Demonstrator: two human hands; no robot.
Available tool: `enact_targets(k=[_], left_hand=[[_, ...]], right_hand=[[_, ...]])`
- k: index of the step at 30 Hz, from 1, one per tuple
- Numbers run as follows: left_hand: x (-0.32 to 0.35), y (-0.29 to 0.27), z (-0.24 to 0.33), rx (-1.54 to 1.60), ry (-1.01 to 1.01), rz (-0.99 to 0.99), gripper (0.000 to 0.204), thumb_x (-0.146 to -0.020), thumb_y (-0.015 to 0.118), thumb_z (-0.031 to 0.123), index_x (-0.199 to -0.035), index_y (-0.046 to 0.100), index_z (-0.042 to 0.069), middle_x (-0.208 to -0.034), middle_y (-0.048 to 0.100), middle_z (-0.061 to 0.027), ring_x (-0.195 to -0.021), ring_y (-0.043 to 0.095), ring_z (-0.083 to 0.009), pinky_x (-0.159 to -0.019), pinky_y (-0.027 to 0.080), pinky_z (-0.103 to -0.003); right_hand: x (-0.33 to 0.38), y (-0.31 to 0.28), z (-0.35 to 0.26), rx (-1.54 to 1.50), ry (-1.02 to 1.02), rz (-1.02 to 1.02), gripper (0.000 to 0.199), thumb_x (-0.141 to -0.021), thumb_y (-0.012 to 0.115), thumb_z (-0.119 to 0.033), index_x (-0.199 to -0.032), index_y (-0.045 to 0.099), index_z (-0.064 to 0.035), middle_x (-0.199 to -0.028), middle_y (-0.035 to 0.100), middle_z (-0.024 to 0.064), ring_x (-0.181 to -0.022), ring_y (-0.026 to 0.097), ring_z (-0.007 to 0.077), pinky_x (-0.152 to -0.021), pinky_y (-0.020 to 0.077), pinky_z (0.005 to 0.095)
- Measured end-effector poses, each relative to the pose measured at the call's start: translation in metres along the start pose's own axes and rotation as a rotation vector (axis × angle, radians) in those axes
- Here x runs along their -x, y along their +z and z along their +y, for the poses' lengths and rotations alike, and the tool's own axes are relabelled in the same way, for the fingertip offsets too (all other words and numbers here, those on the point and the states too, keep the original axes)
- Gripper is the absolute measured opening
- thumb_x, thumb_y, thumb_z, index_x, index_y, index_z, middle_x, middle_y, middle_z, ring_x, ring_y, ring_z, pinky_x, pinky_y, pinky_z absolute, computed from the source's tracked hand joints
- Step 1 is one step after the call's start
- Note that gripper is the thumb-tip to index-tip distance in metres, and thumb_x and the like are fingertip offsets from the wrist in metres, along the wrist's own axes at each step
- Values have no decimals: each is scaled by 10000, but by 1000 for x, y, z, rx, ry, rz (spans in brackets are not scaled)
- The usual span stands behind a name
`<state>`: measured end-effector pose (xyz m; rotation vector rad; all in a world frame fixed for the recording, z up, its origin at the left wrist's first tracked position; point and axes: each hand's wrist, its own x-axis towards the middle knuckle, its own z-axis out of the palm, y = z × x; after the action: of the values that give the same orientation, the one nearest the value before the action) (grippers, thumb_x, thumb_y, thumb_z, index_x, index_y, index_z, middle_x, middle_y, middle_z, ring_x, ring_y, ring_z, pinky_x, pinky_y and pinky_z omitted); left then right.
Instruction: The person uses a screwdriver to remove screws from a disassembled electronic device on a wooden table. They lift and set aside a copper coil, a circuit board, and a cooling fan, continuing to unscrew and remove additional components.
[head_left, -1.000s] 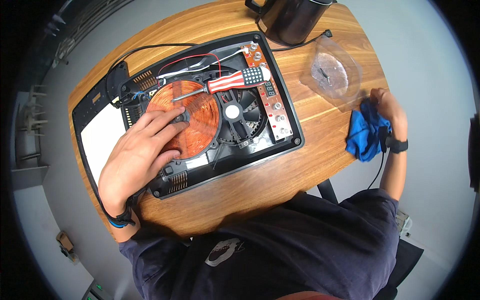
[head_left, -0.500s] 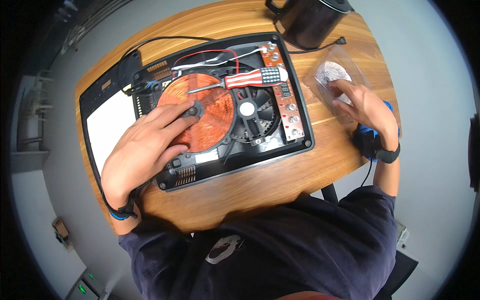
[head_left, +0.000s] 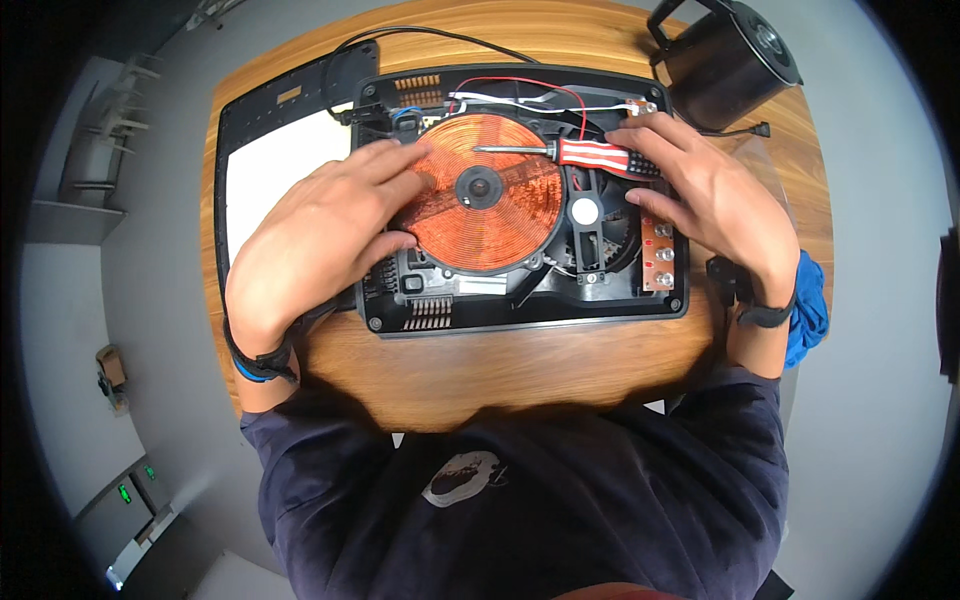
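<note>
The left hand [head_left: 320, 235] lay flat, fingers spread, on the copper coil [head_left: 487, 195] of the opened cooker [head_left: 520, 300]. The right hand [head_left: 705, 195] curled loosely over the screwdriver [head_left: 590, 153] lying across the coil's right edge.

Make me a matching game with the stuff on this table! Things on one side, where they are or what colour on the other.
Things:
1. coil
2. screwdriver
3. kettle
4. cloth

Descriptions:
a. black, at the table's far right corner
b. blue, beside the right wrist
c. copper orange, round, under the left hand's fingertips
d. red-and-white handle, under the right hand's fingers

Pairs: 1-c, 2-d, 3-a, 4-b
</note>
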<state>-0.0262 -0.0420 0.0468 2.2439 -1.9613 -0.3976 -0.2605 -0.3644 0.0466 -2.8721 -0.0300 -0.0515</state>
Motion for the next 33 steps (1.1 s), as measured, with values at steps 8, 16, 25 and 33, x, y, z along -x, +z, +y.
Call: enact_targets(k=[8, 16, 25, 33], left_hand=[[9, 6, -2, 22, -129, -13, 996, -792, 984, 259, -1633, 511, 11, -1743, 511, -249, -1521, 562, -481, -1255, 502, -512], [0, 19, -10, 2, -86, 39, 998, -781, 989, 293, -1585, 492, -27, -1627, 608, -269, -1476, 593, -490, -1225, 514, -513], [-3, 10, -14, 39, -44, 30, 960, -784, 997, 242, -1560, 505, -33, -1472, 685, -249, -1384, 646, -481, -1157, 552, -507], [1, 0, -5, 45, 4, 121, 819, -782, 997, 183, -1427, 533, -17, -1363, 712, -242, -1269, 671, -461, -1077, 578, -516]], right_hand=[[-21, -5, 17, 11, -83, -97, 430, -948, 818, -79, -1355, 688, -27, -1265, 694, 178, -1178, 704, 450, -977, 598, 520], [-21, -10, 40, -107, -74, -70, 385, -950, 787, -58, -1309, 665, 7, -1182, 644, 204, -1106, 690, 472, -936, 592, 513], [-17, -8, 40, -48, 55, -2, 363, -956, 776, -115, -1264, 646, 25, -1171, 663, 228, -1119, 701, 470, -950, 594, 517], [-16, -7, 44, 24, 18, -49, 418, -945, 790, -128, -1309, 638, 11, -1234, 721, 241, -1189, 718, 483, -989, 597, 538]])
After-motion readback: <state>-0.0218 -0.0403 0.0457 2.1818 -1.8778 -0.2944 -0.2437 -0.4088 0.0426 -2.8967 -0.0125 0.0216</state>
